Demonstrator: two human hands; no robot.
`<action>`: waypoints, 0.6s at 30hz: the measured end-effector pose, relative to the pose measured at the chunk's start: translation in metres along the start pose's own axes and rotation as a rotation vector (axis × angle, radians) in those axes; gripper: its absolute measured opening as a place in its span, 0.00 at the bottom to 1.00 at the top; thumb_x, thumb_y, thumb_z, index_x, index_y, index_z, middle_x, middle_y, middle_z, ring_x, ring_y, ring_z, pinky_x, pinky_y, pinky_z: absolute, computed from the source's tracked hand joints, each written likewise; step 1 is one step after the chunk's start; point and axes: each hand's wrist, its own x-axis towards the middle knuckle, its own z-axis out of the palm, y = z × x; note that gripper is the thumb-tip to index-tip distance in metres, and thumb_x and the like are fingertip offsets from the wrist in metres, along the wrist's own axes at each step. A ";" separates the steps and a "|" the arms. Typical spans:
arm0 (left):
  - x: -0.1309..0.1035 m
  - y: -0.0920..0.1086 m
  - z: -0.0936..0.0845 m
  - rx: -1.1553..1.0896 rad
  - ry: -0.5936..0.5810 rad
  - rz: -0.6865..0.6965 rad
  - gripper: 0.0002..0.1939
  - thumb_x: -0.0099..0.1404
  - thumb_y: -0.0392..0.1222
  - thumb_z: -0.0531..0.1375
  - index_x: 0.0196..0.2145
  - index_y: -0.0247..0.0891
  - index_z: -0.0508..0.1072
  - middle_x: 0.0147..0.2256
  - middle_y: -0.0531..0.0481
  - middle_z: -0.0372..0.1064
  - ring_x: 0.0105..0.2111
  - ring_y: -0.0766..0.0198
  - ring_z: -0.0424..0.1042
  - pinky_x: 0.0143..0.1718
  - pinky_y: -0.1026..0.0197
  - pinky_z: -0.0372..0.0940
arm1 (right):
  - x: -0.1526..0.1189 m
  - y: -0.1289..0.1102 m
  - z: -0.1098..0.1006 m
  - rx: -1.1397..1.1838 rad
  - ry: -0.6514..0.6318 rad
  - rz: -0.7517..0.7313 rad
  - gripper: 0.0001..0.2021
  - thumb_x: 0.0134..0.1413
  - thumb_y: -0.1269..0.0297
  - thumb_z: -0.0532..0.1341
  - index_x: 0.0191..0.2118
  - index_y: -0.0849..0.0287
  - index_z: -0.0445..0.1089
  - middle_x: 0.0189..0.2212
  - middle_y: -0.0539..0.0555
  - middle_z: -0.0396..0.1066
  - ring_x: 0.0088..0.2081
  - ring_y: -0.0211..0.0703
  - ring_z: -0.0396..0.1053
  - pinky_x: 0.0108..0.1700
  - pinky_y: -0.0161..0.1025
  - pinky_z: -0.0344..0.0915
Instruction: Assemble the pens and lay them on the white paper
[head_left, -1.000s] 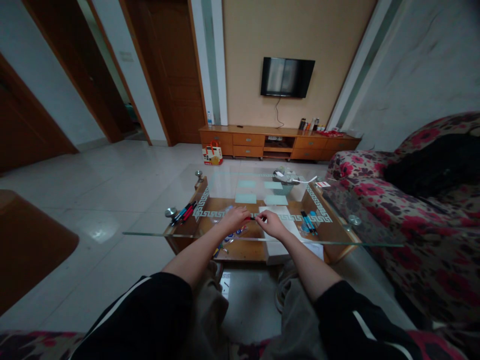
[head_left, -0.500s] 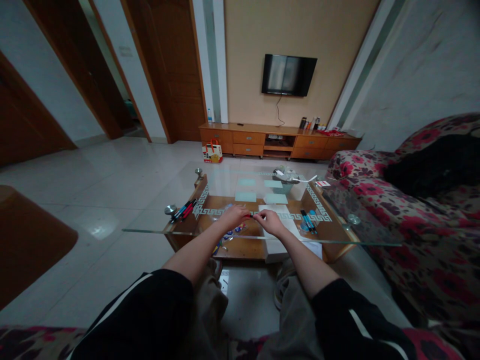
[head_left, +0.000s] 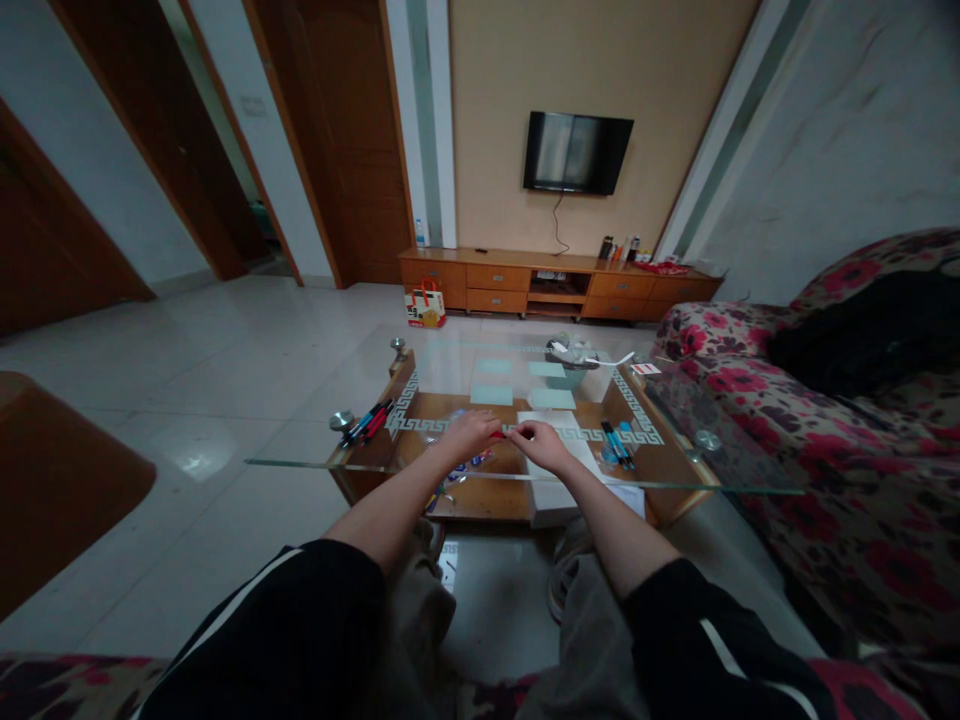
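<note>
Over the near part of the glass table, my left hand and my right hand meet almost fingertip to fingertip. Between them shows a short stretch of a slim red pen, most of it covered by the fingers. Both hands are closed on it, the left at one end and the right at the other. Left of my hands lies a group of blue and red pens at the table's side. On the right are several blue pens.
Beneath the glass, a white box and small colourful items sit on the wooden shelf. A basket holding plastic stands toward the far right. A flowered sofa is at the right, a brown stool at the left.
A little more red shows between my fingertips than before. Both hands have stayed in nearly the same place.
</note>
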 end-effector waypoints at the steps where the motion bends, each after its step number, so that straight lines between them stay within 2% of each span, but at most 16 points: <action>1: 0.001 0.001 0.000 0.002 0.012 0.005 0.10 0.70 0.46 0.60 0.36 0.37 0.75 0.35 0.46 0.74 0.39 0.60 0.71 0.41 0.61 0.63 | 0.000 0.000 -0.001 0.004 -0.018 0.005 0.21 0.62 0.48 0.57 0.30 0.60 0.78 0.27 0.53 0.78 0.32 0.43 0.73 0.35 0.34 0.63; 4: 0.002 0.003 0.001 -0.002 0.026 0.027 0.12 0.70 0.48 0.60 0.35 0.36 0.75 0.35 0.46 0.74 0.38 0.60 0.71 0.41 0.61 0.63 | 0.000 0.002 -0.002 -0.005 -0.072 0.013 0.28 0.65 0.46 0.52 0.27 0.59 0.79 0.25 0.53 0.78 0.31 0.43 0.73 0.33 0.34 0.61; 13: 0.000 -0.004 -0.005 -0.040 0.033 0.068 0.11 0.71 0.46 0.59 0.38 0.39 0.79 0.32 0.48 0.76 0.36 0.62 0.71 0.40 0.62 0.62 | 0.005 0.006 0.000 -0.006 -0.054 0.050 0.25 0.60 0.43 0.58 0.28 0.58 0.81 0.25 0.54 0.79 0.31 0.45 0.74 0.32 0.35 0.60; 18: -0.001 -0.007 -0.002 -0.016 0.003 0.066 0.12 0.71 0.47 0.58 0.39 0.41 0.80 0.30 0.47 0.75 0.33 0.62 0.71 0.37 0.63 0.62 | 0.008 0.011 0.003 0.029 -0.071 0.071 0.22 0.56 0.44 0.61 0.27 0.59 0.80 0.23 0.52 0.76 0.27 0.43 0.71 0.31 0.35 0.59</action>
